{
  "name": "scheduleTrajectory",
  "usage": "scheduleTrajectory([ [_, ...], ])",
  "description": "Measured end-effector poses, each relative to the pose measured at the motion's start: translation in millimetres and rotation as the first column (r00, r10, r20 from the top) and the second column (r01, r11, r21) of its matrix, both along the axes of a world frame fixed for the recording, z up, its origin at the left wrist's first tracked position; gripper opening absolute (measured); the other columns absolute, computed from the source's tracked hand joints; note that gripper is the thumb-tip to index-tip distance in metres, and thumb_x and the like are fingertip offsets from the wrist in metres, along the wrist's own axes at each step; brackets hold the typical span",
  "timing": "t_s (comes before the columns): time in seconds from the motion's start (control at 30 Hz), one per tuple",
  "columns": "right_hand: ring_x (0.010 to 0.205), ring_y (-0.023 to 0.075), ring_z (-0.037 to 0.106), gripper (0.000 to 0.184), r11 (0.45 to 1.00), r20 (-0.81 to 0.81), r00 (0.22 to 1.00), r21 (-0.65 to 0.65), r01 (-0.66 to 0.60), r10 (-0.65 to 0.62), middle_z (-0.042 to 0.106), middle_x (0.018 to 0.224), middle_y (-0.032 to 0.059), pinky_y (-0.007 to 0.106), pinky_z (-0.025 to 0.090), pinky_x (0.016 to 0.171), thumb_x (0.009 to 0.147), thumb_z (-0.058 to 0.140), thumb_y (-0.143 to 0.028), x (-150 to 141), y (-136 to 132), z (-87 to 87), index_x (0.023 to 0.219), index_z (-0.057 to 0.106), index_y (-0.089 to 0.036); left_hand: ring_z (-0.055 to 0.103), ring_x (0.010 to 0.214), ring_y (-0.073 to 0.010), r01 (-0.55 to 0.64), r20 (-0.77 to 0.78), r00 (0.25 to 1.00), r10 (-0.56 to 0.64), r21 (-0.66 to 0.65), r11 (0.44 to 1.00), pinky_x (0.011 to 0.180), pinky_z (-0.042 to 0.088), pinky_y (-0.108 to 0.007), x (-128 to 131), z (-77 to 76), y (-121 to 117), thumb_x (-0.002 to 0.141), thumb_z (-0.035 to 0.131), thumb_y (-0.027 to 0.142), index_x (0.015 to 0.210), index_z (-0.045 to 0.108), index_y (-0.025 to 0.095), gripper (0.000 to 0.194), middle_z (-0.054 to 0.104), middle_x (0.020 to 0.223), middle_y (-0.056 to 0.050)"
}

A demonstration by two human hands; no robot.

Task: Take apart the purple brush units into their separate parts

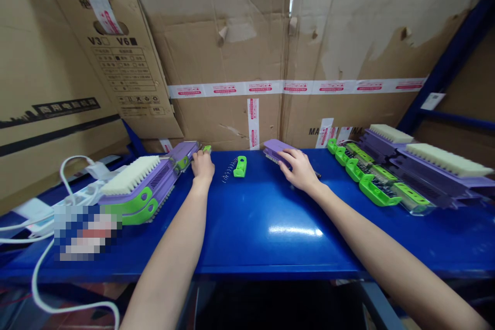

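Observation:
My left hand (203, 166) is closed at the right end of a purple block with green trim (184, 153). A small green piece (208, 148) shows just beyond its fingertips, and the curled fingers hide what they hold. Toward the back of the table, my right hand (299, 169) grips a purple brush (275, 147), bristles facing down. Between the hands lies a bright green plastic clip (240, 166), with thin metal springs (229, 169) beside it on the left.
Purple brushes with pale bristle pads stand in a left stack (133, 180) and a right group (417, 165). Several green clips (373, 191) line the right. A power strip (73, 201) with white cables sits left on the blue table (251, 237). Cardboard (232, 51) walls the back.

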State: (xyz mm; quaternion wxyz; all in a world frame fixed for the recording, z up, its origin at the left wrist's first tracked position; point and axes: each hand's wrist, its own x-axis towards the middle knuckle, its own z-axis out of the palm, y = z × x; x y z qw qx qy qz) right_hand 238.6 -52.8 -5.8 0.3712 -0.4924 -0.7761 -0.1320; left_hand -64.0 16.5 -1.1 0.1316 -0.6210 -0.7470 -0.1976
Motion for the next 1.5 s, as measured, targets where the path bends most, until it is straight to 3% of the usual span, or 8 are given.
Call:
scheduleTrajectory([
  [0.2,0.111,0.0284,0.053,0.038,1.0,0.013,1.0,-0.008,-0.005,0.005,0.061,0.121,0.0127,0.047,0.043,0.092,0.091,0.044,-0.032,1.1,1.3,-1.3,0.124,0.061,-0.022,0.05,0.114,-0.031,-0.001,-0.013,1.0,0.001,0.011,1.0,0.088,0.049,-0.041,0.6,-1.3,0.8,0.079,0.045,0.003,0.121,0.057,0.013,0.044,0.06,0.118,-0.017],
  [0.47,0.112,0.028,0.053,0.037,1.0,0.01,1.0,-0.011,0.001,-0.001,0.061,0.121,0.0125,0.046,0.043,0.092,0.091,0.044,-0.032,0.4,-0.1,-0.6,0.122,0.062,-0.022,0.053,0.112,-0.0305,0.025,-0.002,1.0,-0.025,0.008,1.0,0.089,0.048,-0.039,-0.9,0.3,1.9,0.08,0.041,0.002,0.111,0.06,0.01,0.037,0.063,0.113,-0.019],
  [0.67,0.113,0.0281,0.052,0.037,1.0,0.006,1.0,-0.011,-0.005,0.005,0.061,0.121,0.0126,0.046,0.043,0.092,0.091,0.044,-0.032,0.5,-0.1,-0.4,0.122,0.061,-0.022,0.048,0.125,-0.0284,0.103,-0.019,0.994,-0.103,0.011,0.995,0.103,0.039,-0.036,-1.3,-3.8,4.3,0.078,0.047,0.004,0.122,0.056,0.01,0.045,0.058,0.126,-0.018],
  [0.87,0.112,0.0275,0.053,0.036,1.0,0.023,1.0,-0.014,0.003,-0.003,0.061,0.121,0.0126,0.044,0.043,0.092,0.091,0.045,-0.031,0.5,-0.5,0.6,0.12,0.062,-0.019,0.042,0.131,-0.029,0.071,-0.036,0.997,-0.07,0.011,0.997,0.106,0.034,-0.039,0.7,-8.1,4.8,0.083,0.043,0.01,0.128,0.052,0.01,0.045,0.052,0.135,-0.018],
  [1.07,0.112,0.0278,0.053,0.035,1.0,0.016,1.0,-0.003,0.002,-0.002,0.061,0.121,0.0126,0.045,0.043,0.091,0.091,0.045,-0.031,0.4,0.4,-0.7,0.12,0.062,-0.02,0.048,0.121,-0.0335,0.093,-0.138,0.987,-0.087,0.035,0.995,0.098,0.038,-0.046,11.6,7.7,-2.9,0.09,0.038,0.021,0.121,0.057,0.01,0.038,0.057,0.125,-0.021],
  [1.17,0.113,0.0275,0.053,0.035,1.0,0.023,1.0,-0.002,0.0,0.0,0.061,0.121,0.0127,0.046,0.043,0.092,0.092,0.045,-0.031,0.5,1.2,-1.2,0.121,0.062,-0.021,0.057,0.109,-0.0331,0.176,-0.218,0.96,-0.178,-0.027,0.984,0.091,0.041,-0.046,24.7,24.8,-10.4,0.093,0.033,0.027,0.109,0.062,0.01,0.037,0.064,0.11,-0.02],
  [1.3,0.113,0.0276,0.052,0.036,1.0,0.036,0.999,-0.004,0.0,0.0,0.06,0.122,0.0128,0.047,0.043,0.093,0.092,0.044,-0.032,0.8,1.7,-1.4,0.123,0.061,-0.022,0.063,0.099,-0.0311,0.262,-0.242,0.919,-0.312,-0.218,0.94,0.082,0.046,-0.04,44.4,42.3,-22.9,0.091,0.039,0.032,0.108,0.063,0.013,0.035,0.068,0.102,-0.017],
  [1.5,0.114,0.0275,0.053,0.036,1.0,0.037,0.999,-0.007,0.007,-0.006,0.06,0.122,0.0127,0.047,0.043,0.093,0.093,0.044,-0.032,0.7,1.4,-1.2,0.123,0.061,-0.022,0.064,0.103,-0.0301,0.303,-0.202,0.898,-0.391,-0.362,0.882,0.084,0.048,-0.036,55.3,44.0,-32.5,0.082,0.055,0.029,0.115,0.062,0.019,0.036,0.067,0.109,-0.015],
])
